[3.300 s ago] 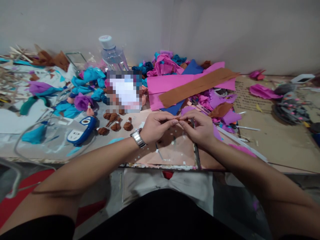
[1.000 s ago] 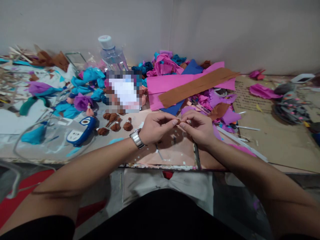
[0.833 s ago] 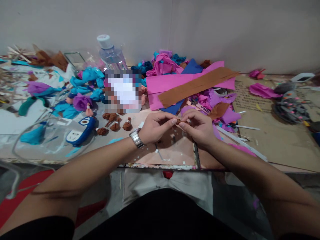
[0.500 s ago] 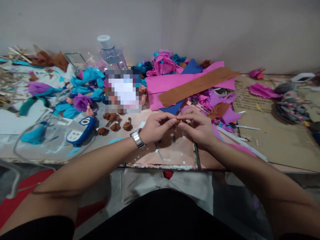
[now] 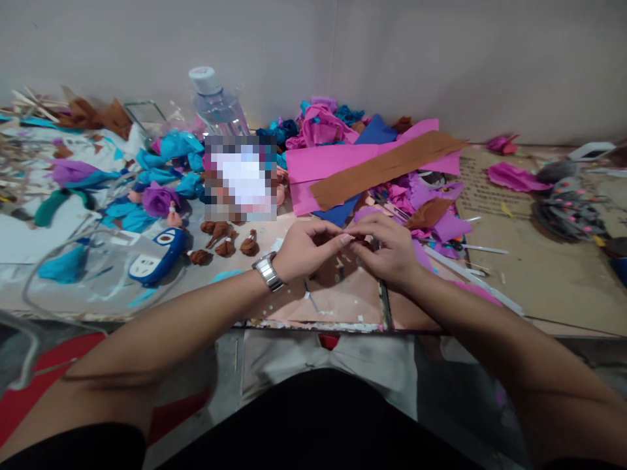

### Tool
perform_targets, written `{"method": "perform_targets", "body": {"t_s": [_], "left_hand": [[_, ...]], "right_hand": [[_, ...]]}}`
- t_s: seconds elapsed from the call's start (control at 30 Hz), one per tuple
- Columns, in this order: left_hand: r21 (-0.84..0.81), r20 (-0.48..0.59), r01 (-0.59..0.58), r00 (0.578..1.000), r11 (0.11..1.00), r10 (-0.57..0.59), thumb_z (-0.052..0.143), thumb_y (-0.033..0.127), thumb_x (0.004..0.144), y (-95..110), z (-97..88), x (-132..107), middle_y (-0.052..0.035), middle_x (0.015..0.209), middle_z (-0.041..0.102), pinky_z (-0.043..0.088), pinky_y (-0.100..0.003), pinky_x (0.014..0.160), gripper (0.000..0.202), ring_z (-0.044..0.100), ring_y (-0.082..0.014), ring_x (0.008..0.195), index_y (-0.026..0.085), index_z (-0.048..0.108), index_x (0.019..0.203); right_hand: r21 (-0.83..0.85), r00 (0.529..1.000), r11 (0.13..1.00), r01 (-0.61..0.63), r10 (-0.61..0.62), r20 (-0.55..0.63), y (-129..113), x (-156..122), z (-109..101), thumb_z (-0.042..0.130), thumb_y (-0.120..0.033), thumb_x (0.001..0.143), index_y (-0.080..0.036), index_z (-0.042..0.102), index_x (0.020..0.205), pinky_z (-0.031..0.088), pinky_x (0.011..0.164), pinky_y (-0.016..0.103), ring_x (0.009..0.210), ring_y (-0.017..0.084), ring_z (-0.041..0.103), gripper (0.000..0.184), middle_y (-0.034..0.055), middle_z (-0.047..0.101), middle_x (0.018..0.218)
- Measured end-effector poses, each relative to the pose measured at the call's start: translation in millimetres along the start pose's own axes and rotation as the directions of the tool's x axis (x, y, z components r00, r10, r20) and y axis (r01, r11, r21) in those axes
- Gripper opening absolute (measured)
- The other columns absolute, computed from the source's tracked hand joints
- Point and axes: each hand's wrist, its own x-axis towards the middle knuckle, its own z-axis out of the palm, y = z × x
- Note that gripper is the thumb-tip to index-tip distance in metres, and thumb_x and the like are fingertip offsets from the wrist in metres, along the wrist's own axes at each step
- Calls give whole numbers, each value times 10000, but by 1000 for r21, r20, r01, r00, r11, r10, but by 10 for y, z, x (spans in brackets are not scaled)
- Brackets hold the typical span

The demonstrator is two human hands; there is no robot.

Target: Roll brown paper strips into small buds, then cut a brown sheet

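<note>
Head view: left hand point(image 5: 306, 253) and right hand point(image 5: 390, 251) met at the fingertips above the table point(image 5: 337, 301), thumbs and forefingers drawn in close. Brown piece point(image 5: 362, 240) sat pinched in the right; could not tell whether the left gripped it too. Brown piece looked small, crumpled, mostly hidden behind fingers.

Dim light casts soft shadow on the tabletop point(image 5: 337, 301), and pixelation masks one patch point(image 5: 241, 179).

The paper piece point(image 5: 363, 241) is brown, the sheet point(image 5: 313, 164) pink.
</note>
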Motion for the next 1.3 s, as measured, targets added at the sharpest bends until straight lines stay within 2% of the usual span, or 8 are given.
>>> {"method": "perform_targets", "body": {"t_s": [0.23, 0.43, 0.63, 0.87, 1.0, 1.07, 1.3], "left_hand": [[-20, 35, 14, 999, 1000, -14, 715, 475, 935, -3, 8, 0, -74, 826, 747, 526, -234, 630, 360, 644, -125, 678, 119, 770, 924], [-59, 66, 27, 998, 998, -23, 706, 440, 947, -28, 10, 3, -54, 818, 735, 526, -215, 634, 316, 646, -113, 677, 126, 744, 948], [-131, 84, 48, 996, 990, -37, 732, 450, 927, -35, 10, 18, -30, 778, 710, 515, -209, 623, 324, 627, -96, 634, 127, 709, 935], [-174, 91, 110, 991, 979, -95, 772, 446, 879, -37, 8, 33, -21, 758, 696, 505, -222, 617, 329, 615, -95, 618, 127, 696, 899], [-159, 150, 109, 985, 981, -86, 788, 485, 859, -20, -29, 44, -32, 754, 698, 510, -239, 637, 363, 632, -117, 658, 132, 704, 859], [-130, 184, 98, 980, 987, -73, 798, 509, 848, -8, -49, 51, -44, 772, 702, 510, -242, 653, 390, 641, -126, 691, 131, 706, 826], [-145, 183, 82, 982, 986, -55, 765, 542, 884, -14, -60, 65, -34, 760, 696, 502, -232, 616, 411, 613, -103, 620, 134, 718, 867]], "right_hand": [[-32, 998, 998, 47, -46, 32, 36, -11, 5, 752, -228, 936, -250, 779, 1142, 595, 774, 336, 898, 191, 705, 209, 70, 718, 993], [-52, 994, 994, 94, -91, 64, 42, 3, -19, 734, -246, 956, -239, 771, 1132, 593, 781, 349, 892, 196, 701, 179, 71, 720, 966], [-102, 995, 992, 75, -69, 66, 35, -1, -26, 718, -275, 969, -247, 761, 1099, 586, 799, 372, 901, 209, 708, 140, 71, 734, 965], [-89, 994, 992, 95, -89, 69, 60, -7, -24, 743, -287, 958, -238, 769, 1115, 568, 799, 365, 898, 204, 704, 167, 72, 738, 956], [-94, 988, 991, 100, -88, 127, 81, -34, -28, 711, -300, 983, -282, 764, 1212, 566, 839, 389, 944, 209, 704, 236, 71, 743, 1013], [-92, 983, 989, 117, -103, 149, 85, -39, -31, 705, -285, 986, -287, 772, 1201, 564, 849, 392, 946, 207, 701, 225, 69, 746, 1018], [-4, 999, 999, 33, -33, 29, 49, 4, -35, 775, -340, 936, -237, 787, 1052, 573, 773, 347, 870, 197, 705, 155, 66, 739, 932]]}}
